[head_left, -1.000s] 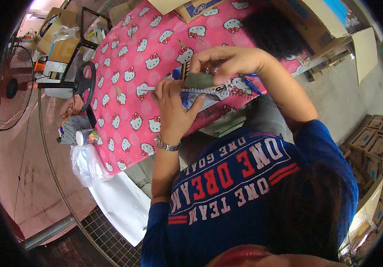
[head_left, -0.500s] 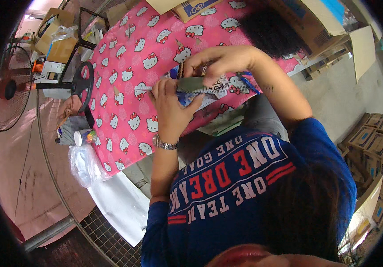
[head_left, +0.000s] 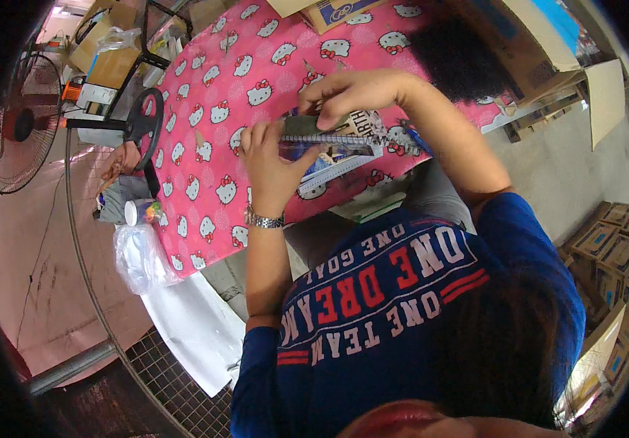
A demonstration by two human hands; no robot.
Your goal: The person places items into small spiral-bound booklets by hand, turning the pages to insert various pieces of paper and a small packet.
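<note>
Both hands hold a printed spiral-bound notebook (head_left: 358,125) near the table's edge. Its coil (head_left: 329,139) runs along the near side and sticks out past the right end as loose loops. My left hand (head_left: 265,159) is closed around the left end, thumb pointing right below the coil. From above, my right hand (head_left: 355,95) bends its fingers over the far side, with the thumb pressing a dark green piece (head_left: 307,126) along the coil; its exact kind is unclear. Below lie a white strip with fine marks (head_left: 340,169) and printed sheets. A blue-handled tool (head_left: 420,142) rests at the right.
A pink patterned cloth (head_left: 205,146) covers the table. A black heap of fine strands (head_left: 460,58) and an open cardboard box (head_left: 519,51) stand at the far right. At the left are a black ring-shaped handle (head_left: 146,131), a white-lidded jar (head_left: 139,212), a plastic bag (head_left: 139,255) and a fan (head_left: 22,124).
The notebook has tilted, so the coil and the sheets under it show more. My right thumb has shifted left along the green piece. The whole view has turned slightly.
</note>
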